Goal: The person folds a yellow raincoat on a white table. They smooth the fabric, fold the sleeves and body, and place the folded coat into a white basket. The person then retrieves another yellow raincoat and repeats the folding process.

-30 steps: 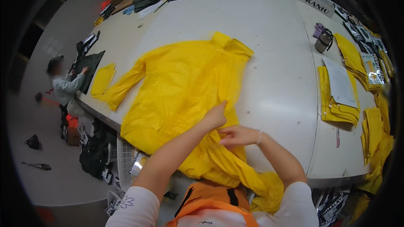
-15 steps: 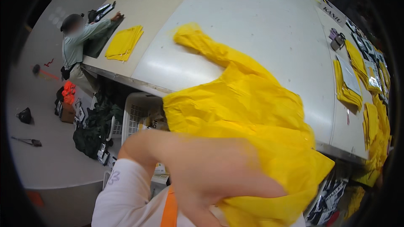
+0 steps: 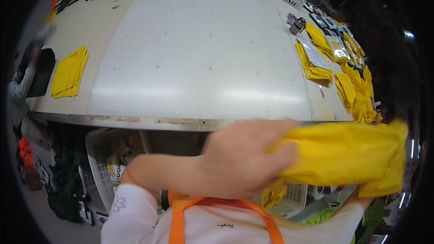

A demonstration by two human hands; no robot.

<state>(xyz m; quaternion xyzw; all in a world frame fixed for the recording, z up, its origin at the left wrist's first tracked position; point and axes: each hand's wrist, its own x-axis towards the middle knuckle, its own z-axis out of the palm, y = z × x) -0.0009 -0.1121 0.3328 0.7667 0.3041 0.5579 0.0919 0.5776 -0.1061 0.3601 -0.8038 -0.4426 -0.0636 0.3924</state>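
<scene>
So the yellow garment point(image 3: 348, 156) is off the desk point(image 3: 203, 58) now; a second ago it was spread flat there. Left hand point(image 3: 244, 160) is clenched on it, swinging it right. Right hand is hidden behind the cloth, can't tell its grip.

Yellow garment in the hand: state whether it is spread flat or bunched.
Bunched: the yellow garment hangs gathered in the left hand, off the table.

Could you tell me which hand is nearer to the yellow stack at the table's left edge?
Left. The left hand grips the yellow garment near centre; the right hand is hidden, farther from the yellow stack.
</scene>
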